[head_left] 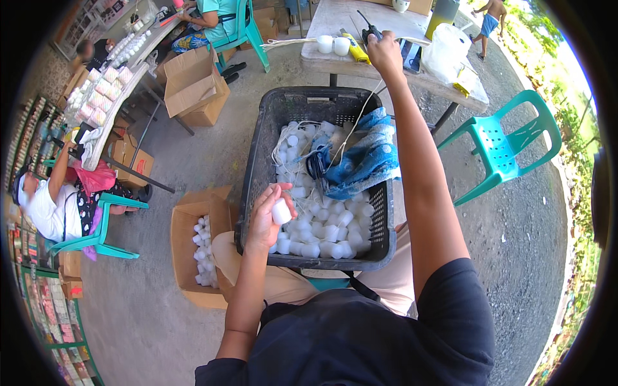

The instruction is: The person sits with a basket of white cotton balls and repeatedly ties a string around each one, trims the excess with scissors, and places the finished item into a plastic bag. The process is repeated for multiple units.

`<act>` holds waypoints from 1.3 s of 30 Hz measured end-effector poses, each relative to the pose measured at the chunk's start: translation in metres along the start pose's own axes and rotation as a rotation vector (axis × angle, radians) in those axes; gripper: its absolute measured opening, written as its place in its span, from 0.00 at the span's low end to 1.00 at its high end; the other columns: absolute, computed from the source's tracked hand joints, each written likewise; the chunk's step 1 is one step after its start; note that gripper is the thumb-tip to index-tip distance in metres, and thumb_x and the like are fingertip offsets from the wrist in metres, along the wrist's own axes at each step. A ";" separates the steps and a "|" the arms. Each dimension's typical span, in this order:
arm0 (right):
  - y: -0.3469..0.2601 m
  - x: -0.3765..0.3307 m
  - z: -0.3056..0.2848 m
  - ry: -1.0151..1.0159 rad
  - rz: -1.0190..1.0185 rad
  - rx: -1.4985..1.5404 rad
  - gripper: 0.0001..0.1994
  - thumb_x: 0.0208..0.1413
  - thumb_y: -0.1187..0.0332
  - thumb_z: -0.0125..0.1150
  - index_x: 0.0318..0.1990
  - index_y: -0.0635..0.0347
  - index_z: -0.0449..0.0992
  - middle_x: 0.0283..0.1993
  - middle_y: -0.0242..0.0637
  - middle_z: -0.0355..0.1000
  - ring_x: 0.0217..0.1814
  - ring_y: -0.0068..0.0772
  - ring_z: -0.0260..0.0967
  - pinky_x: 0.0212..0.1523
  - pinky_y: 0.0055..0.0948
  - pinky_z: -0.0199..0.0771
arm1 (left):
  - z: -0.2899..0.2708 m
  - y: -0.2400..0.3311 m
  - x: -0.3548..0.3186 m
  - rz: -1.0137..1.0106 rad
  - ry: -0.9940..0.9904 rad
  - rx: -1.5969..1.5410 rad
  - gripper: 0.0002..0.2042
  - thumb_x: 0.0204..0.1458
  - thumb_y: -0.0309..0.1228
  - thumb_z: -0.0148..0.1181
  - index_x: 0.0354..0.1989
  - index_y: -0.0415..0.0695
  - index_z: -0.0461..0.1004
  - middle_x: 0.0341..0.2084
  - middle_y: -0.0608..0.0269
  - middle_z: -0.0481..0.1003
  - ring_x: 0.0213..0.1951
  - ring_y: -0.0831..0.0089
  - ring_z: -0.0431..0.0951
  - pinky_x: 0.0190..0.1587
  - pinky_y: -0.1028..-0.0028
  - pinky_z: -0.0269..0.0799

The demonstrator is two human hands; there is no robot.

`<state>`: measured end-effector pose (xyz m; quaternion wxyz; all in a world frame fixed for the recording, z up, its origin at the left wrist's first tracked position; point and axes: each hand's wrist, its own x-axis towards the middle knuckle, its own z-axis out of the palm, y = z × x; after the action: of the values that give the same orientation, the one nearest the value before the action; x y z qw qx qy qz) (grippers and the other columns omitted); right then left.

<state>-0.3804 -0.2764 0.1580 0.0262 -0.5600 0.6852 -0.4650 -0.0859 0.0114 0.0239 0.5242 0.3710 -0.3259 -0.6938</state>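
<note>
1. Papers are fixed to the wall (80, 29) at upper left; their print is too small to make out. A small carton (75, 289) bears a red mark that is likewise unclear.

2. The left hand (265, 215) grasps a short white cylinder (280, 211) between thumb and fingers, above the near left part of a black crate (322, 259).

3. The right hand (384, 51) reaches to the table (331, 22), its fingers at a dark object (371, 31) with a thin rod — whether they clasp it, I cannot tell. Just beside lie a yellow tool (356, 49) and a pair of white cylinders (333, 45), with pale cord strands (283, 44) running left.

4. The crate holds many loose white pieces (331, 228), tangled cord (281, 149), a dark-handled tool (317, 164) and a crumpled blue cloth (364, 157), which covers part of the heap.

5. A cardboard box (196, 297) with more white pieces stands left of the crate; a teal chair (508, 138) stands to the right. On the table, a clear plastic bag (444, 51) lies beyond the right wrist.

6. Two co-workers sit at left, one in a white shirt (48, 209), the other in teal (215, 19) and cut off above. The right forearm (421, 161) crosses the crate's far right corner, and the person's legs are partly hidden beneath the crate.
</note>
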 end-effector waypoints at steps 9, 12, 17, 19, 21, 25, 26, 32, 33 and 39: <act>-0.036 -0.240 -0.041 -0.933 0.396 1.285 0.43 0.52 0.25 0.32 0.65 0.49 0.51 0.46 0.35 0.63 0.17 0.15 0.43 0.17 0.18 0.40 | 0.050 0.035 0.004 0.462 0.068 0.769 0.12 0.51 0.31 0.66 0.42 0.41 0.79 0.32 0.63 0.74 0.27 0.76 0.74 0.34 0.76 0.72; -0.041 -0.269 -0.041 -0.970 0.295 1.187 0.42 0.56 0.28 0.29 0.67 0.50 0.50 0.46 0.32 0.62 0.22 0.13 0.50 0.19 0.14 0.44 | 0.068 0.036 0.011 0.682 0.066 0.970 0.09 0.49 0.28 0.67 0.38 0.40 0.80 0.31 0.60 0.75 0.31 0.72 0.75 0.39 0.72 0.71; -0.042 -0.286 -0.055 -0.964 0.169 1.126 0.28 0.65 0.43 0.37 0.62 0.54 0.56 0.44 0.31 0.60 0.30 0.14 0.55 0.25 0.18 0.57 | 0.058 0.014 0.011 0.564 0.097 0.676 0.06 0.49 0.26 0.67 0.29 0.37 0.77 0.25 0.64 0.74 0.28 0.75 0.75 0.35 0.76 0.70; -0.032 -0.294 -0.052 -0.848 -0.034 0.965 0.24 0.66 0.49 0.45 0.60 0.57 0.59 0.43 0.30 0.62 0.33 0.12 0.58 0.24 0.17 0.57 | 0.058 0.016 0.005 0.472 0.134 0.521 0.06 0.50 0.26 0.67 0.27 0.37 0.76 0.24 0.66 0.73 0.25 0.77 0.74 0.34 0.78 0.70; -0.030 -0.307 -0.058 -0.779 0.053 0.912 0.11 0.60 0.66 0.59 0.46 0.61 0.70 0.32 0.28 0.65 0.27 0.13 0.56 0.23 0.20 0.57 | 0.057 0.019 0.004 0.387 0.120 0.303 0.06 0.53 0.27 0.64 0.28 0.41 0.74 0.24 0.69 0.72 0.21 0.80 0.72 0.28 0.80 0.66; -0.045 -0.325 -0.084 -0.593 -0.030 0.704 0.05 0.54 0.72 0.63 0.33 0.63 0.75 0.19 0.29 0.62 0.20 0.16 0.53 0.21 0.22 0.54 | 0.043 0.019 0.002 0.121 0.064 -0.189 0.08 0.57 0.34 0.59 0.30 0.45 0.71 0.28 0.66 0.73 0.24 0.78 0.72 0.29 0.75 0.64; -0.045 -0.329 -0.088 -0.579 -0.076 0.699 0.05 0.55 0.72 0.63 0.34 0.64 0.75 0.19 0.26 0.61 0.21 0.13 0.51 0.21 0.20 0.52 | 0.038 0.019 0.003 0.061 0.061 -0.353 0.09 0.57 0.36 0.59 0.30 0.45 0.71 0.29 0.65 0.73 0.25 0.77 0.72 0.30 0.73 0.65; -0.043 -0.337 -0.101 -0.535 -0.194 0.635 0.05 0.58 0.71 0.59 0.35 0.65 0.73 0.24 0.39 0.67 0.20 0.29 0.61 0.24 0.27 0.63 | 0.016 0.011 -0.005 -0.221 0.047 -1.099 0.19 0.64 0.40 0.44 0.40 0.33 0.69 0.37 0.48 0.73 0.46 0.56 0.72 0.57 0.53 0.67; -0.043 -0.338 -0.100 -0.541 -0.212 0.601 0.05 0.57 0.72 0.59 0.34 0.65 0.73 0.24 0.39 0.67 0.20 0.29 0.62 0.23 0.27 0.63 | 0.017 0.010 -0.007 -0.236 0.043 -1.138 0.18 0.64 0.40 0.44 0.40 0.32 0.69 0.37 0.47 0.73 0.46 0.55 0.73 0.58 0.53 0.66; -0.051 -0.342 -0.104 -0.492 -0.223 0.522 0.04 0.54 0.74 0.60 0.32 0.63 0.72 0.24 0.39 0.68 0.20 0.32 0.65 0.23 0.29 0.64 | 0.023 0.006 -0.017 -0.257 -0.025 -1.181 0.17 0.64 0.36 0.42 0.40 0.31 0.68 0.38 0.45 0.73 0.46 0.54 0.73 0.61 0.54 0.65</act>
<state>-0.2740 0.0603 0.0850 0.2813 -0.7007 0.4514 -0.4755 -0.1002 0.0284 0.0436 0.5497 0.0453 0.1557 -0.8195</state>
